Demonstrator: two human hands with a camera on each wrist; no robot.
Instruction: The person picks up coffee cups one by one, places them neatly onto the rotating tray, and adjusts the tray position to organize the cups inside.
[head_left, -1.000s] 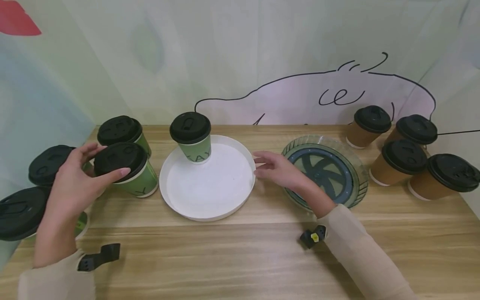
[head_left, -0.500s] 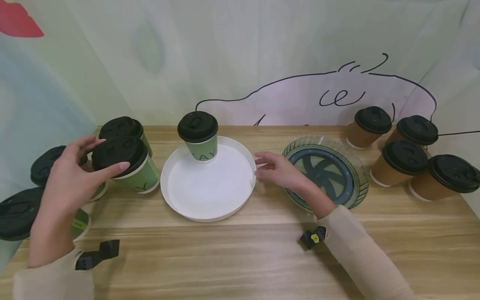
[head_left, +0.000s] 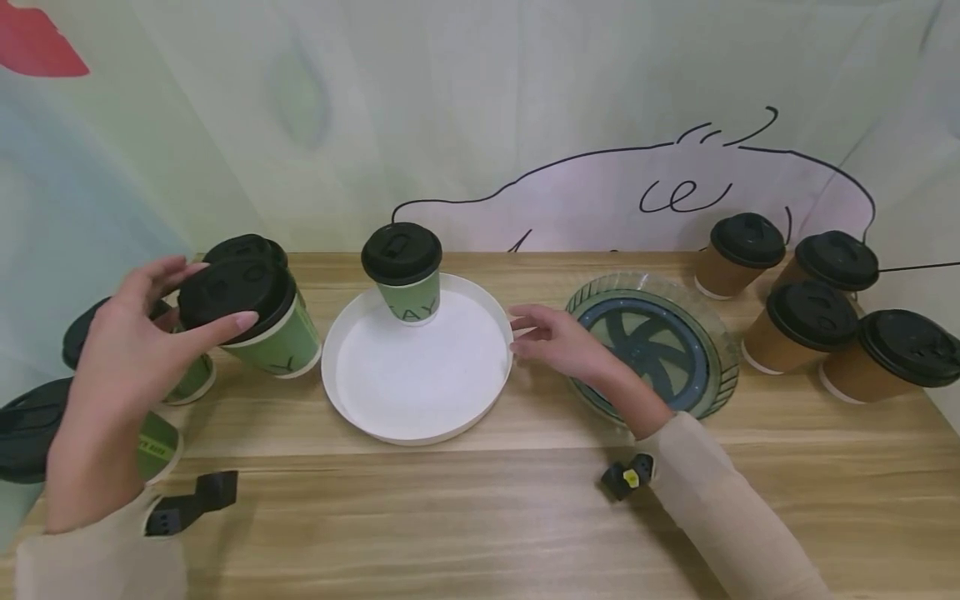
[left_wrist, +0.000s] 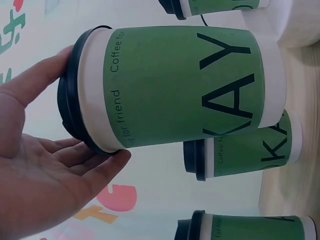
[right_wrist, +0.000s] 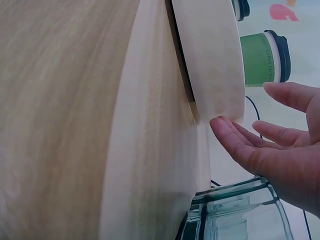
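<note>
My left hand [head_left: 123,358] grips a green paper coffee cup [head_left: 279,343] by its black lid, thumb on one side and fingers on the other. The left wrist view shows this cup [left_wrist: 185,82] large, with "KAY" lettering on it. A round white tray [head_left: 412,383] with a low rim lies at the table's middle, and another green lidded cup [head_left: 411,296] stands upright toward its back. Beside the tray's right rim is my right hand [head_left: 558,340], fingers extended and relaxed. In the right wrist view, its fingertips [right_wrist: 219,124] are right at the tray's edge [right_wrist: 215,65].
Several more green cups [head_left: 161,437] stand around and behind my left hand, partly hidden by it. A clear glass dish [head_left: 720,379] lies under my right forearm. Several brown lidded cups [head_left: 791,337] stand at the right. A printed curtain [head_left: 465,108] hangs behind the table.
My left hand has risen slightly and moved left, lifting the green cup with it. The cup on the tray has shifted a little right. My right hand has hardly moved.
</note>
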